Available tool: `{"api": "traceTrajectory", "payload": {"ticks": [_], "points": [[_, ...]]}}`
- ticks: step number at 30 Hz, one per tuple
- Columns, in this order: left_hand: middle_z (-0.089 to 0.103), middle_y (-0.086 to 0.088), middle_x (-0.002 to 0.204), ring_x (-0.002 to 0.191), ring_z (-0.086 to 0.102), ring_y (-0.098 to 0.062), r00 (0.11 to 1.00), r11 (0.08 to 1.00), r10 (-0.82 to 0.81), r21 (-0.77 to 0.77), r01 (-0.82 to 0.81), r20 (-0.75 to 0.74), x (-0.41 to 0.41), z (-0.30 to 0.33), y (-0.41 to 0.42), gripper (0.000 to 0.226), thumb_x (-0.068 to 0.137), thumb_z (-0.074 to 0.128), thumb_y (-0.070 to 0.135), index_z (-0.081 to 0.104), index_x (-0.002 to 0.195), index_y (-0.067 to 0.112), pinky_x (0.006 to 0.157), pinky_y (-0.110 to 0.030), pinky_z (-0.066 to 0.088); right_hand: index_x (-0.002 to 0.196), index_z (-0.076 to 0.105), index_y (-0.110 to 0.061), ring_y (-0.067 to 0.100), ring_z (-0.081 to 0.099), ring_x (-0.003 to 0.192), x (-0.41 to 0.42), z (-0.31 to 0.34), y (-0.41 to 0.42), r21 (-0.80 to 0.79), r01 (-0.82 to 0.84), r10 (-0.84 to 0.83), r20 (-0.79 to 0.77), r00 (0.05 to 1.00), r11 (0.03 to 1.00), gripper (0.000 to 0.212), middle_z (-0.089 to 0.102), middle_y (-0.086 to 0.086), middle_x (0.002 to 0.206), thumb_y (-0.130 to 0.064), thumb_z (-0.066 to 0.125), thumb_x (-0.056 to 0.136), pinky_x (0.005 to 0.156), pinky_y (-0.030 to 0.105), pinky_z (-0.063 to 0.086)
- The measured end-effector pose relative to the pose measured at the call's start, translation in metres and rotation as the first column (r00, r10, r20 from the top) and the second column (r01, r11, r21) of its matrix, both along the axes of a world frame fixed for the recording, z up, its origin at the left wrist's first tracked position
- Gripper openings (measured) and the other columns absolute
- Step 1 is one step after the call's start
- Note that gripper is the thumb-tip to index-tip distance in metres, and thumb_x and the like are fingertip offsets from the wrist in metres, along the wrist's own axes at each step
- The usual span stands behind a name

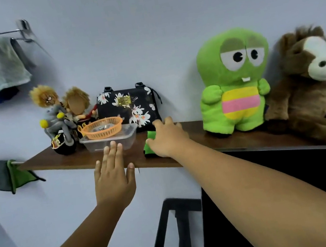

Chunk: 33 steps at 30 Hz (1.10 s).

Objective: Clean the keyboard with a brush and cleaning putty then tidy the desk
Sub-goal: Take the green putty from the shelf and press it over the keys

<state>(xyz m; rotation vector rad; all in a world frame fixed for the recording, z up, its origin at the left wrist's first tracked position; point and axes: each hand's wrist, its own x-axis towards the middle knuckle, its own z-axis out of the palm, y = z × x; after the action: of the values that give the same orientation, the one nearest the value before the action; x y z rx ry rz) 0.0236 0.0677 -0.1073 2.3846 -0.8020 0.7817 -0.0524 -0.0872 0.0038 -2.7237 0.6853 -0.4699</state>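
Right hand (167, 136) on green cloth (149, 145) near shelf (59, 160) front edge, grip curled over it. Left hand (113, 175) raised before front edge, grip apart, fingers straight, holding nothing. Clear container (109, 140) with orange basket (101, 127) toward shelf's left end; green plush (235, 82), brown plush (312, 84) at right.

Both bare arms reach forward and upward. The left hand (113, 175) is raised flat, fingers straight and together. The right hand (165, 138) lies palm down, fingers slightly curled.
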Motion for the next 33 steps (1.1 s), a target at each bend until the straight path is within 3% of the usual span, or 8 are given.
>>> {"api": "traceTrajectory", "payload": {"ticks": [3,7,13,18,23,28,33], "points": [[0.010,0.005,0.162,0.149,0.000,-0.010,1.000,1.000,-0.014,0.005,0.014,-0.001,0.006,-0.003,0.000,0.063,0.094,0.022,0.045,0.018,0.153,0.023,0.118,-0.039,0.005,0.143,0.033,-0.030,0.042,0.029,0.135,0.021,-0.004,0.000,0.049,0.079,-0.068,-0.186,0.980,0.996,0.068,0.025,0.007,0.151,-0.062,0.051,0.085,0.101,0.057,0.036],[0.008,0.007,0.162,0.149,-0.002,-0.009,0.999,0.999,-0.037,0.001,0.037,-0.003,0.018,-0.005,0.002,0.064,0.095,0.017,0.051,0.018,0.154,0.025,0.119,-0.037,0.004,0.143,0.034,-0.029,0.044,0.025,0.136,0.042,-0.008,0.000,0.067,0.174,-0.146,-0.304,0.941,0.982,0.077,0.029,0.006,0.147,-0.068,0.053,0.079,0.102,0.060,0.032],[0.007,0.009,0.162,0.148,-0.006,-0.006,0.998,0.998,-0.060,-0.007,0.060,-0.010,0.019,-0.011,0.002,0.064,0.096,0.015,0.054,0.017,0.154,0.026,0.120,-0.037,0.003,0.135,0.044,-0.027,0.043,0.029,0.129,0.054,-0.010,-0.002,0.009,0.195,-0.184,-0.289,0.940,0.981,0.051,0.035,0.007,0.140,-0.041,0.054,0.087,0.099,0.055,0.036],[0.009,0.009,0.161,0.148,-0.004,-0.006,0.998,0.998,-0.058,-0.002,0.058,-0.004,0.021,-0.012,0.001,0.063,0.096,0.015,0.053,0.019,0.153,0.026,0.120,-0.037,0.003,0.128,0.055,-0.018,0.035,0.037,0.120,0.051,-0.013,-0.003,-0.088,0.145,-0.160,-0.210,0.964,0.986,0.038,0.042,0.007,0.132,-0.020,0.057,0.090,0.097,0.043,0.042],[0.010,0.009,0.161,0.148,-0.003,-0.006,0.998,0.998,-0.067,-0.022,0.067,0.003,0.017,-0.007,0.002,0.063,0.096,0.015,0.052,0.020,0.153,0.025,0.119,-0.038,0.004,0.119,0.060,-0.013,0.033,0.041,0.115,0.043,-0.007,0.002,-0.211,0.076,-0.100,-0.107,0.989,0.975,0.030,0.049,0.008,0.122,-0.010,0.054,0.090,0.095,0.041,0.043],[0.011,0.008,0.161,0.148,-0.003,-0.006,0.995,0.995,-0.092,-0.039,0.093,0.029,0.004,0.009,-0.001,0.062,0.097,0.017,0.050,0.019,0.154,0.025,0.119,-0.038,0.004,0.121,0.061,-0.019,0.033,0.039,0.116,0.023,0.007,0.001,-0.328,0.036,0.011,0.140,0.990,0.944,0.039,0.048,0.004,0.129,-0.003,0.053,0.087,0.090,0.045,0.042],[0.013,0.009,0.161,0.148,-0.001,-0.005,0.991,0.989,-0.121,-0.080,0.126,0.061,-0.017,0.025,-0.004,0.060,0.097,0.023,0.047,0.020,0.153,0.026,0.119,-0.037,0.005,0.121,0.063,-0.019,0.035,0.047,0.105,-0.021,0.022,0.000,-0.465,0.100,0.129,0.435,0.891,0.880,0.041,0.053,0.005,0.128,-0.012,0.058,0.081,0.077,0.047,0.049]]}}
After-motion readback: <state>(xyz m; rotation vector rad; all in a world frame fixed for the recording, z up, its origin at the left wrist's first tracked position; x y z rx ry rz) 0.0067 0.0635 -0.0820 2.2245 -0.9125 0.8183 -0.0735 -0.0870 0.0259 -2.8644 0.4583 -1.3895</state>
